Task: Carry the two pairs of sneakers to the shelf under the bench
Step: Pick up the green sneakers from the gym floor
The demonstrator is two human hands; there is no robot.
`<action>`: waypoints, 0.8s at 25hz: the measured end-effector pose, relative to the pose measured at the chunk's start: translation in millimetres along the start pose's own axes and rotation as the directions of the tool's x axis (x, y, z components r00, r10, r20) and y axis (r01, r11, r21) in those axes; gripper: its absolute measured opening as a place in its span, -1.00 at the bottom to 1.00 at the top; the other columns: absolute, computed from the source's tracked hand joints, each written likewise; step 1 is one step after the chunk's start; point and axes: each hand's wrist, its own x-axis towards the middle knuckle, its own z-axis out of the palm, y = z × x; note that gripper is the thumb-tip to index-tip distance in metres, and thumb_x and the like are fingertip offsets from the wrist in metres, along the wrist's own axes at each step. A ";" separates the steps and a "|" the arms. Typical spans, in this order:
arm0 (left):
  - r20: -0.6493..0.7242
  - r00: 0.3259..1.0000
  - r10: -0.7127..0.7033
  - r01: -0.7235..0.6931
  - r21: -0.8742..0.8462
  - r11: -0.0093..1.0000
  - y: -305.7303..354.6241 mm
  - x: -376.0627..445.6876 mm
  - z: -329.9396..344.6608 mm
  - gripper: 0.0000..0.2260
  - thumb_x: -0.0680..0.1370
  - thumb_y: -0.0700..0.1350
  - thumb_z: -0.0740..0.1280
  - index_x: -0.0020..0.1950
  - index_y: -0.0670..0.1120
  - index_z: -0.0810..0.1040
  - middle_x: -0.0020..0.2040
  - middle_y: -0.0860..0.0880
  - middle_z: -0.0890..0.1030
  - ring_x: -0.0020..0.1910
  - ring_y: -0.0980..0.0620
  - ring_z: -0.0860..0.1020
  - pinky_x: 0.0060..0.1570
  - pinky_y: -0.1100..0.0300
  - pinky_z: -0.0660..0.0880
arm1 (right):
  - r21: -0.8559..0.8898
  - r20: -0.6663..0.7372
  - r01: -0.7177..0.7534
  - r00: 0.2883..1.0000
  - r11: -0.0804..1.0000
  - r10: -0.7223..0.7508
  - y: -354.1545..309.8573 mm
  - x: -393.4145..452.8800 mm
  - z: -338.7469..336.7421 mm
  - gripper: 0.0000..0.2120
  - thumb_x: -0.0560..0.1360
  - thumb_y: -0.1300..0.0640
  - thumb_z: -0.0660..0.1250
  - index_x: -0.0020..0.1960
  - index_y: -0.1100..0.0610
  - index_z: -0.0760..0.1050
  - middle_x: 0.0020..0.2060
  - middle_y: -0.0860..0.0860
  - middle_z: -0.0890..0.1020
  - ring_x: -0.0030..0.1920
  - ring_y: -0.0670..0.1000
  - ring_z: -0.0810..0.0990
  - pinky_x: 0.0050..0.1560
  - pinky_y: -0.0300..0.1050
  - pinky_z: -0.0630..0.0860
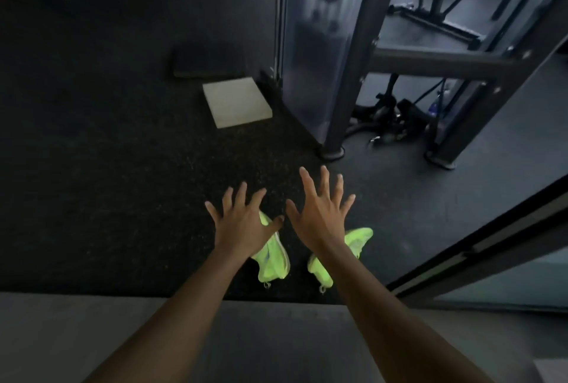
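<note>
Neon yellow-green sneakers (273,259), black speckled floor (107,167), pale grey pad (236,103)

head cam | looks steeply down, forward | floor (123,167) at standing distance

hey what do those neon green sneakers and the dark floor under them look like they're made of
Sneakers: probably knit or mesh fabric, matte; the uppers look soft and slightly ribbed, though blur leaves it open. Floor: likely rubber gym matting, matte black with fine pale flecks.

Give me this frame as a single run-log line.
stage: reaching | left hand: open, empty | right hand: open, empty | neon sneakers: one pair, on floor below hands | second pair: not seen
</note>
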 end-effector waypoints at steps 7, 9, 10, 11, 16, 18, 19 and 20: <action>0.266 0.960 -0.088 0.097 -0.021 0.995 -68.6 -15.9 292.0 -0.29 0.42 0.46 0.13 0.48 0.15 0.18 0.54 -0.11 0.17 0.50 -0.26 0.01 0.26 -0.55 -0.16 | -0.062 0.148 -0.284 0.946 0.957 0.290 104.6 -58.7 286.1 -0.34 0.56 -0.25 0.11 0.55 -0.15 -0.10 0.59 0.09 -0.08 0.53 0.31 -0.18 0.39 0.50 -0.14; 0.290 0.949 -0.127 0.147 -0.050 0.988 -68.4 -18.2 322.4 -0.32 0.43 0.45 0.13 0.43 0.11 0.25 0.45 -0.11 0.32 0.45 -0.25 0.13 0.25 -0.56 -0.13 | -0.063 0.171 -0.359 0.916 0.931 0.364 120.1 -67.6 315.8 -0.35 0.56 -0.21 0.12 0.56 -0.13 -0.06 0.59 0.10 -0.07 0.53 0.32 -0.18 0.39 0.50 -0.14; 0.309 0.940 -0.145 0.173 -0.064 0.983 -66.6 -21.3 331.5 -0.32 0.43 0.44 0.14 0.43 0.08 0.26 0.42 -0.10 0.37 0.43 -0.24 0.17 0.26 -0.55 -0.12 | -0.062 0.189 -0.399 0.895 0.915 0.404 126.5 -70.7 323.0 -0.36 0.56 -0.18 0.13 0.56 -0.12 -0.05 0.59 0.11 -0.07 0.53 0.32 -0.18 0.40 0.49 -0.13; 0.315 0.936 -0.155 0.188 -0.077 0.979 -63.8 -23.2 334.9 -0.31 0.44 0.43 0.15 0.43 0.04 0.26 0.39 -0.10 0.40 0.42 -0.23 0.20 0.27 -0.54 -0.13 | -0.053 0.195 -0.447 0.872 0.893 0.448 131.4 -71.5 325.6 -0.36 0.56 -0.16 0.14 0.56 -0.12 -0.03 0.59 0.12 -0.08 0.53 0.32 -0.17 0.41 0.47 -0.13; 0.206 0.951 -0.229 0.268 -0.190 0.944 -52.3 -7.9 337.6 -0.40 0.45 0.35 0.27 0.28 -0.04 0.31 0.23 -0.07 0.54 0.34 -0.19 0.33 0.31 -0.51 -0.08 | 0.022 0.119 -0.566 0.820 0.824 0.560 161.6 -65.4 323.7 -0.38 0.57 -0.16 0.20 0.54 -0.05 0.04 0.58 0.12 -0.01 0.52 0.30 0.00 0.43 0.40 -0.03; 0.169 0.949 -0.268 0.302 -0.222 0.927 -47.8 -1.2 342.7 -0.39 0.43 0.34 0.33 0.25 -0.06 0.32 0.17 -0.09 0.57 0.29 -0.19 0.38 0.32 -0.49 -0.05 | 0.033 0.067 -0.553 0.832 0.833 0.550 171.1 -65.8 332.8 -0.35 0.56 -0.17 0.23 0.53 -0.01 0.04 0.55 0.13 0.09 0.47 0.27 0.17 0.41 0.38 0.05; 0.143 0.950 -0.278 0.306 -0.245 0.920 -44.9 0.9 345.5 -0.38 0.40 0.32 0.37 0.23 -0.07 0.33 0.15 -0.09 0.57 0.28 -0.18 0.39 0.33 -0.48 -0.03 | 0.060 0.034 -0.553 0.833 0.831 0.552 174.1 -65.4 336.0 -0.31 0.55 -0.17 0.26 0.53 0.04 0.04 0.53 0.15 0.14 0.44 0.26 0.25 0.40 0.35 0.11; 0.121 0.950 -0.287 0.310 -0.275 0.910 -41.3 1.6 347.5 -0.36 0.36 0.31 0.42 0.22 -0.07 0.33 0.14 -0.09 0.57 0.27 -0.18 0.40 0.33 -0.47 -0.02 | 0.111 0.005 -0.566 0.822 0.817 0.569 176.4 -64.2 337.2 -0.27 0.53 -0.16 0.30 0.52 0.10 0.05 0.50 0.19 0.19 0.40 0.27 0.30 0.37 0.31 0.19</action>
